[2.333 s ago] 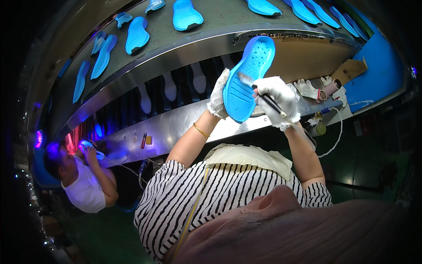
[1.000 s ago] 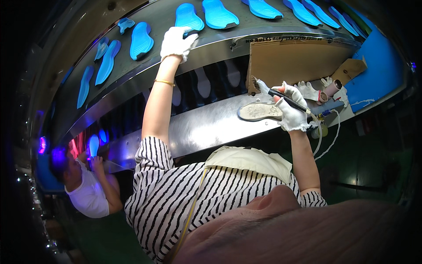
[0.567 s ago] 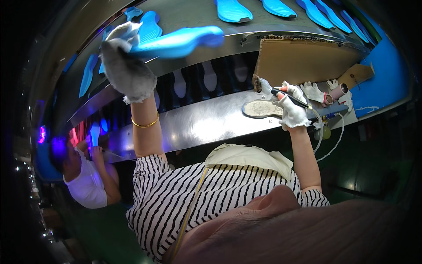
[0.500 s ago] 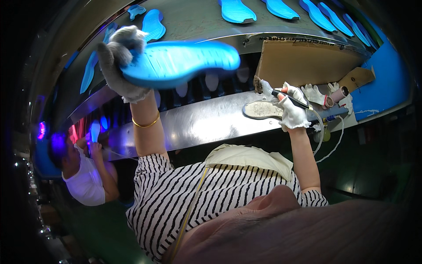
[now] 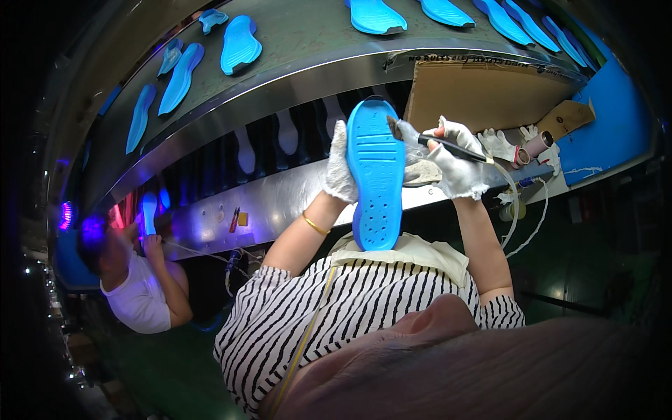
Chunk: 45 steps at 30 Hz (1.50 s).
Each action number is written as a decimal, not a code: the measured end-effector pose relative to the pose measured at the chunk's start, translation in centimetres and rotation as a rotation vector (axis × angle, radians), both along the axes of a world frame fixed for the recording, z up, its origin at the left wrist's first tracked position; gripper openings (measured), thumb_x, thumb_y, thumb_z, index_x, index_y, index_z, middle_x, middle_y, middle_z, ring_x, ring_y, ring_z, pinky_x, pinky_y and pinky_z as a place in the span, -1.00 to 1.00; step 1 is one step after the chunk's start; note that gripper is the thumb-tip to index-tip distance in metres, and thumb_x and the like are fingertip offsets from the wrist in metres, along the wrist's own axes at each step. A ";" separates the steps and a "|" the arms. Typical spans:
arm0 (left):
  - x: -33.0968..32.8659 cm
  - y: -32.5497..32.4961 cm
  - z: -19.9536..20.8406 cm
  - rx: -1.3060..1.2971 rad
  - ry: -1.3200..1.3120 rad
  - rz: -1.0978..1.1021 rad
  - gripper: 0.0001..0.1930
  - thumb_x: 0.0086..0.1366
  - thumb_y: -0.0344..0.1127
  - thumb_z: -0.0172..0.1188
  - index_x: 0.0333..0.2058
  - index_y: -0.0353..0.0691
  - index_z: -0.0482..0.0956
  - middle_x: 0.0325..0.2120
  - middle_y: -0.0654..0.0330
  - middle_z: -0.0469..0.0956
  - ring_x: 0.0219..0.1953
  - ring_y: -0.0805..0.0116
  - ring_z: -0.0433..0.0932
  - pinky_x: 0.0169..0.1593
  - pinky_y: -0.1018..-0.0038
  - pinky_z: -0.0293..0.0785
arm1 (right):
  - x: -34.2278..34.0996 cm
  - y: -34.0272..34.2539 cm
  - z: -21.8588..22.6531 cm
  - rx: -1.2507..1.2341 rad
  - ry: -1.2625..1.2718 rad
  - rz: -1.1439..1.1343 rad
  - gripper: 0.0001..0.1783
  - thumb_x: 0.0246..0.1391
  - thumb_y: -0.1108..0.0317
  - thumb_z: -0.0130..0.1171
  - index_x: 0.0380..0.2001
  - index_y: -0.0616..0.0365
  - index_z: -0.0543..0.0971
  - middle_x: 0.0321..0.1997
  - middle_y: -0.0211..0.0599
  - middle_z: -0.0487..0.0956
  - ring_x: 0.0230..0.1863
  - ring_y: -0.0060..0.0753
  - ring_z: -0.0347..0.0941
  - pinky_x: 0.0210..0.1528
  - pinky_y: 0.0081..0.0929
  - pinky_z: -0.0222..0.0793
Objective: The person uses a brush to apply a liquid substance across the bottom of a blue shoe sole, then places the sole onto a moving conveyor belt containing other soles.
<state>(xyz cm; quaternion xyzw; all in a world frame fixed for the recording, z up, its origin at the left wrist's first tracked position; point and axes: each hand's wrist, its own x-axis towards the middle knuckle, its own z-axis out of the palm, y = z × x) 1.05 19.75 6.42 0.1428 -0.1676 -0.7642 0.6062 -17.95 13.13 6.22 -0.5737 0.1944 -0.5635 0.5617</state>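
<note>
A blue shoe sole [image 5: 378, 168] stands upright in front of my chest, its patterned face toward me and its black-tipped end pointing away. My left hand [image 5: 341, 168], in a pale knit glove, grips it along its left edge. My right hand [image 5: 456, 161], in a white glove with bare fingertips, is closed around a black-handled brush [image 5: 455, 149] with a hose at its rear end. The bristles meet the sole's right edge near the far end; whether they press on it I cannot tell. Behind the sole lies a grey insole-shaped piece [image 5: 422, 172], partly hidden.
Beyond a metal ledge [image 5: 280, 203], more blue soles [image 5: 241, 45] lie on a dark conveyor belt [image 5: 301, 42]. A cardboard sheet [image 5: 483, 98] leans at the right, near spare gloves [image 5: 498, 145] and a pink spool [image 5: 538, 145]. At the left, a co-worker [image 5: 143, 280] handles another sole.
The sole has come from over the belt's edge to before my chest, turned from sideways to upright. My right hand has moved the brush slightly left and up to it.
</note>
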 end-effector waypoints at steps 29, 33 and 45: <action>-0.8 -0.7 -0.2 -0.073 -0.221 0.076 0.07 0.03 0.60 -0.22 0.19 -0.31 0.19 0.02 -0.09 0.40 0.00 -0.01 0.46 0.09 0.08 0.41 | 0.3 4.3 -0.5 -0.309 0.359 0.095 -0.75 -0.17 0.66 0.20 -0.35 0.23 0.49 -0.34 -0.31 0.52 -0.37 -0.57 0.47 -0.32 -0.59 0.45; -1.2 1.8 -1.9 -0.029 -0.348 0.041 0.05 0.00 0.57 -0.15 0.20 -0.26 0.18 0.06 -0.02 0.36 0.06 0.13 0.41 0.13 0.18 0.39 | -1.1 4.0 -2.2 -0.135 0.305 0.035 -0.86 -0.11 0.58 0.22 -0.39 0.25 0.53 -0.41 -0.31 0.53 -0.50 -0.62 0.49 -0.38 -0.62 0.44; -1.6 -1.1 -1.3 -0.141 -0.204 0.174 0.22 -0.25 0.74 -0.29 0.12 -0.30 0.27 -0.05 -0.06 0.45 -0.06 0.00 0.50 0.00 0.09 0.49 | 0.1 4.8 -1.5 -0.192 0.191 0.043 -0.87 -0.10 0.57 0.29 -0.43 0.23 0.55 -0.37 -0.29 0.56 -0.39 -0.56 0.50 -0.29 -0.59 0.44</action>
